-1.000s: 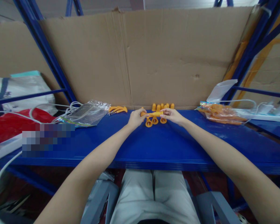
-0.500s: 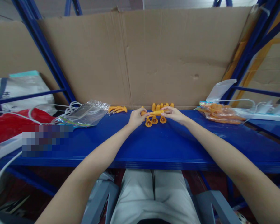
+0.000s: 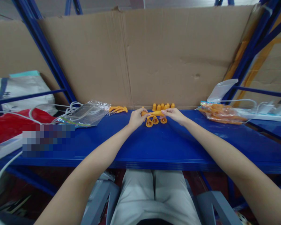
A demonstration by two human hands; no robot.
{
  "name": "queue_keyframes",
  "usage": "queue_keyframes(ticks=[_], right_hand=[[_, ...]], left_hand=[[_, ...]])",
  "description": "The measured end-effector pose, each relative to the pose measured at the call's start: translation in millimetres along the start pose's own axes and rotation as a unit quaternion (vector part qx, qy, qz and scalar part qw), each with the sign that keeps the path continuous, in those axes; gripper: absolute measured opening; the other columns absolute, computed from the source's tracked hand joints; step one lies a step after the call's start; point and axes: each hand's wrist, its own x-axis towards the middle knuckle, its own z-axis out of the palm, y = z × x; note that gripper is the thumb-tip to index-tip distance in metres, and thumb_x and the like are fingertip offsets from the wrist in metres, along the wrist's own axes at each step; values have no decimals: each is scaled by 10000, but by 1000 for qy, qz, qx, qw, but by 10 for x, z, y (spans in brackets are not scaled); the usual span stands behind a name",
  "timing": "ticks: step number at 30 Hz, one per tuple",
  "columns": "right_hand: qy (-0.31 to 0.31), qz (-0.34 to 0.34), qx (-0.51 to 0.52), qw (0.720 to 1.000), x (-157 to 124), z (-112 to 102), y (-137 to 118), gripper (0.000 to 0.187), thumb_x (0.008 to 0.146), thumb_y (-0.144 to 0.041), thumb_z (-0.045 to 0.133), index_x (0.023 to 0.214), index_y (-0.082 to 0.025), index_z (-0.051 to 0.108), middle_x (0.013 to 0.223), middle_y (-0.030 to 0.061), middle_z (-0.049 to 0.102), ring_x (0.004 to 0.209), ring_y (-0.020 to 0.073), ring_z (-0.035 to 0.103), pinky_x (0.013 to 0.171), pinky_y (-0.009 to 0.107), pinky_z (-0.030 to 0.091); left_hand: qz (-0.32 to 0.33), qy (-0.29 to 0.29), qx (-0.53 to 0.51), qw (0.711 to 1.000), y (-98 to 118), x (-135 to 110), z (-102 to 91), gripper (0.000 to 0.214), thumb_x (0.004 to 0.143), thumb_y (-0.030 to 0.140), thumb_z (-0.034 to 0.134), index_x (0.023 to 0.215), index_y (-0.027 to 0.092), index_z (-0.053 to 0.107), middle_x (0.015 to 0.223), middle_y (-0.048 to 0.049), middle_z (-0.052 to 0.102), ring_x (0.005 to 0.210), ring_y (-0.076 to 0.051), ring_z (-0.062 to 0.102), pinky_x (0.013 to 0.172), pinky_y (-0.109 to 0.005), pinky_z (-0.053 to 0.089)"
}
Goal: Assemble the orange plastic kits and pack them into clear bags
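Both hands meet over the blue shelf at an orange plastic rod [image 3: 156, 113], which looks ridged and lies roughly level. My left hand [image 3: 138, 117] is closed, thumb and fingers pinching its left end. At the right end, my right hand [image 3: 172, 114] holds the rod between thumb and fingertips. Just below the rod are orange cups, one of them a cup [image 3: 149, 123] with its mouth towards me. Behind it stands a row of several small orange cups [image 3: 158, 107] along the cardboard. The exact shape of the rod's ends is hidden by the fingers.
Curved orange pieces [image 3: 117, 109] lie left of my hands, beside a clear plastic bag [image 3: 92, 114] and white cables. To the right rests a bag of orange parts [image 3: 221, 114] near a white power strip [image 3: 269, 115]. A cardboard panel [image 3: 166, 56] closes off the back.
My right hand's fingers have shifted slightly along the rod, and its right part now sits a little further left and higher. My left hand has stayed nearly still.
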Motion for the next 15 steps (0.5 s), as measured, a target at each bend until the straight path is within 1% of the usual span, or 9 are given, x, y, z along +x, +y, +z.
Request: queue_keyframes(ticks=[4,9,12,15], right_hand=[[7,-6,-21,1000,-19,5,-18,579,779,-693,591,841,-136,736,865,112,760,924,238,674,1009,471,428],[3,-10,-22,1000,2,31,22,575,846,-664,528,893,-127,728,905,130,756,973,242,672,1006,460,436],[27,-17,-39,999,51,29,92,542,901,-615,478,945,-132,720,989,133,748,1010,241,667,1014,462,435],[50,-9,-75,996,103,0,182,439,928,-507,508,1050,-133,701,1066,129,732,1037,246,664,1008,459,449]], left_hand=[[-14,-4,2,1000,7,-2,5,134,779,291,702,849,177,689,747,3,706,678,-136,657,616,-200,448],[-23,-13,-6,1000,-20,21,3,156,768,303,715,849,179,665,750,9,689,661,-127,639,622,-206,449],[-39,-38,-25,998,-121,70,-30,201,742,299,729,870,184,625,694,33,640,601,-115,596,605,-219,447],[-55,-52,-25,997,-290,127,-100,247,691,244,740,871,192,579,639,65,569,584,-111,546,620,-237,450]])
